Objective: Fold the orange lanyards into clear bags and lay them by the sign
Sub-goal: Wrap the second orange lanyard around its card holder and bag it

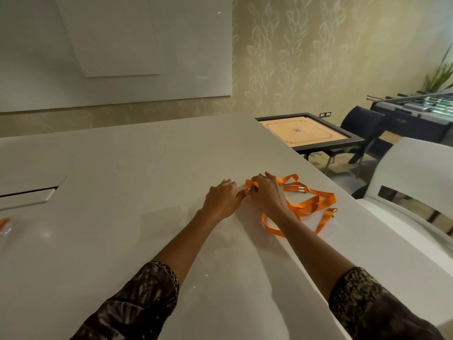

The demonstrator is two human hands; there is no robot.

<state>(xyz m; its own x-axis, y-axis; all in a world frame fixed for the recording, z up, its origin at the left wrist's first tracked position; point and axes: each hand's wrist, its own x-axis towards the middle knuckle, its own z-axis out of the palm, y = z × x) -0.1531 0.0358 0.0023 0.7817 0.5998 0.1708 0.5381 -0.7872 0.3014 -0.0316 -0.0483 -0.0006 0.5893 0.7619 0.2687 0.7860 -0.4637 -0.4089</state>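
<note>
— Where are the orange lanyards (313,207)?

— On the white table (122,168), towards its right edge, in a loose tangle of straps. 2 pairs of metal clips (297,188) show among them, one near the far side of the heap and one at its right end. One loop trails back under the right forearm.

— And the hands?

— Both are stretched forward and close together, almost touching, at the left end of the tangle. The right hand (268,192) lies on top of the straps with its fingers curled down over a folded end of strap, gripping it. The left hand (224,196) sits just beside it with curled fingers; its thumb tip meets the same orange end, but I cannot tell whether it really pinches the strap or only touches it.

— Any bags about?

— 1 clear bag (5,227) at the far left edge of the view, with something orange inside it, well apart from the hands. Only a corner of it shows.

— What else is in the room?

— A carrom board (306,131) on a dark stand beyond the table's far right corner, a foosball table (411,109) further right, and a white chair (404,168) drawn up beside the table's right side.
</note>
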